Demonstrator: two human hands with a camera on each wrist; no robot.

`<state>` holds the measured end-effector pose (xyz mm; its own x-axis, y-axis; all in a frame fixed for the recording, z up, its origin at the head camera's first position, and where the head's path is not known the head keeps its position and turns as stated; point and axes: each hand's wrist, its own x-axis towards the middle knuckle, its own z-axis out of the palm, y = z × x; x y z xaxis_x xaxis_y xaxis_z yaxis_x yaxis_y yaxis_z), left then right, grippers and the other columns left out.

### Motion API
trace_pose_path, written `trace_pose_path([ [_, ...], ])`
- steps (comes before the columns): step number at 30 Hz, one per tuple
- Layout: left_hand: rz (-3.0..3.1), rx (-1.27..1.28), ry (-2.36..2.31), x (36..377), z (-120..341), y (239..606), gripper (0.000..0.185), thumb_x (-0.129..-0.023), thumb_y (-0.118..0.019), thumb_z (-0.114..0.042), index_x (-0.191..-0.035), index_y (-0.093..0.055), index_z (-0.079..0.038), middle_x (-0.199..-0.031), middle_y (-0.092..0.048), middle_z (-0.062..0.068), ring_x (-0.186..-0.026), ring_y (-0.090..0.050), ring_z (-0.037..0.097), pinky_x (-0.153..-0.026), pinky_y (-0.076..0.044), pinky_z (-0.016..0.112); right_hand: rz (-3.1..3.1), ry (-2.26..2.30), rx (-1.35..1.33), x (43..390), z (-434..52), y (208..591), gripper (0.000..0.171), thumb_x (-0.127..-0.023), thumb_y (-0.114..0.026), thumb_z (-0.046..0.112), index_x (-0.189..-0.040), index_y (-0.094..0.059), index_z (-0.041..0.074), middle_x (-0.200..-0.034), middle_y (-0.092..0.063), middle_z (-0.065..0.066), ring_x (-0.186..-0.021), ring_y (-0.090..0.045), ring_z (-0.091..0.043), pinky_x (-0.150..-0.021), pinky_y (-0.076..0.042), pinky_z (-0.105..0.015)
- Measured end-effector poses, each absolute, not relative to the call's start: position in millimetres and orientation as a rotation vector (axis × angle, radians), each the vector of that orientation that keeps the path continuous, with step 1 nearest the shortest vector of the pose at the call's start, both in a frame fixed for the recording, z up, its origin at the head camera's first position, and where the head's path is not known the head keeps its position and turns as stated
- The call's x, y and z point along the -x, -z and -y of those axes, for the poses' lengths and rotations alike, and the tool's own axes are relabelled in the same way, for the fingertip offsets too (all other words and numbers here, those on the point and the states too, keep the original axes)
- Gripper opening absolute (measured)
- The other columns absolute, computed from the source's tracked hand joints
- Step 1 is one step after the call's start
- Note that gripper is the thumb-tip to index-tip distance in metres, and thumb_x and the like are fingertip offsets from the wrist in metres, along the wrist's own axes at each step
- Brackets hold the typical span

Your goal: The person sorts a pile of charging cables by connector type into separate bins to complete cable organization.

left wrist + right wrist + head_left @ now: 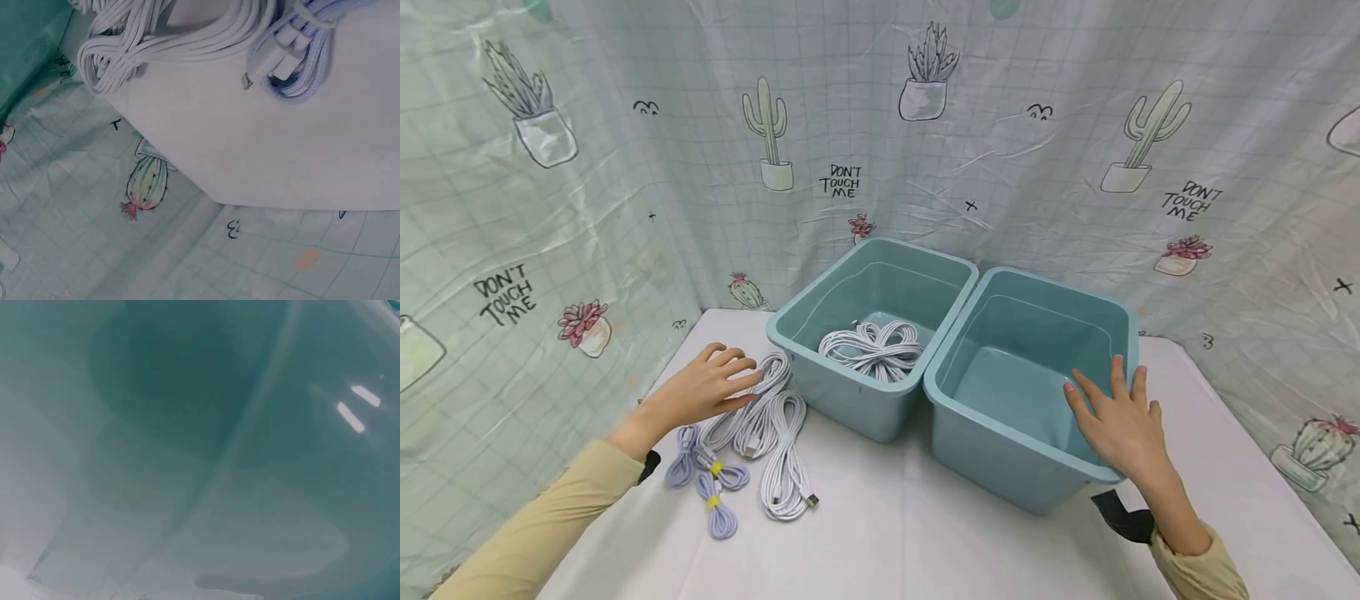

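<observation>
My left hand [718, 385] hovers with loosely bent fingers over coiled white cables [786, 479] on the table, holding nothing. Beside them lie several small lilac cable coils [722, 521], some with yellow ties. The left wrist view has the white cables [200, 47] and a lilac coil [306, 84] with its plugs along the top; no hand shows there. Over the front right corner of the right teal bin [992, 462], my right hand [1120, 425] spreads its fingers; whether it touches the rim I cannot tell. Only smooth teal plastic [281, 487] fills the right wrist view.
Against the right bin stands a matching left bin [842, 404], with a bundle of white cables [880, 350] inside. Both sit on a white-covered table [865, 533]. A cactus-printed curtain [880, 167] hangs around the back and sides.
</observation>
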<state>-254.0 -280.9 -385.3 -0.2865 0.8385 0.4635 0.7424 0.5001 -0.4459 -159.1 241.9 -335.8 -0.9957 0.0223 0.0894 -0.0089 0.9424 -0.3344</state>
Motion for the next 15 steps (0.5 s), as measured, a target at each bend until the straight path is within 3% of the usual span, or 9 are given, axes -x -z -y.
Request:
trace_pose_path([
  [4,2.095,1.353,-0.218,252,276,398,0.028,-0.086,-0.052,-0.038,-0.102,-0.059,-0.017,-0.099,-0.06,0.003,-0.091,-0.053,0.022,-0.078,-0.04,0.043,3.006,-0.515,0.007,159,-242,336,0.067,-0.093,-0.018,0.052,-0.136,-0.033,0.003,-0.142,0.006,-0.034,-0.126,0.014,-0.055,-0.087,-0.007,-0.075],
  [7,2.102,1.406,-0.252,251,270,407,0.035,-0.079,-0.06,-0.04,-0.106,-0.059,-0.018,-0.104,-0.06,0.003,-0.097,-0.054,0.022,-0.082,-0.04,0.043,3.008,-0.519,0.002,159,-243,337,0.066,-0.093,-0.018,0.052,-0.136,-0.033,0.003,-0.142,0.007,-0.033,-0.126,0.015,-0.055,-0.087,-0.007,-0.075],
  [15,2.132,1.523,-0.334,243,256,426,0.045,-0.072,-0.069,-0.04,-0.112,-0.059,-0.023,-0.114,-0.06,0.004,-0.105,-0.055,0.025,-0.085,-0.043,0.045,2.99,-0.528,-0.007,159,-244,337,0.065,-0.094,-0.019,0.051,-0.136,-0.034,0.003,-0.142,0.006,-0.034,-0.126,0.014,-0.055,-0.086,-0.007,-0.075],
])
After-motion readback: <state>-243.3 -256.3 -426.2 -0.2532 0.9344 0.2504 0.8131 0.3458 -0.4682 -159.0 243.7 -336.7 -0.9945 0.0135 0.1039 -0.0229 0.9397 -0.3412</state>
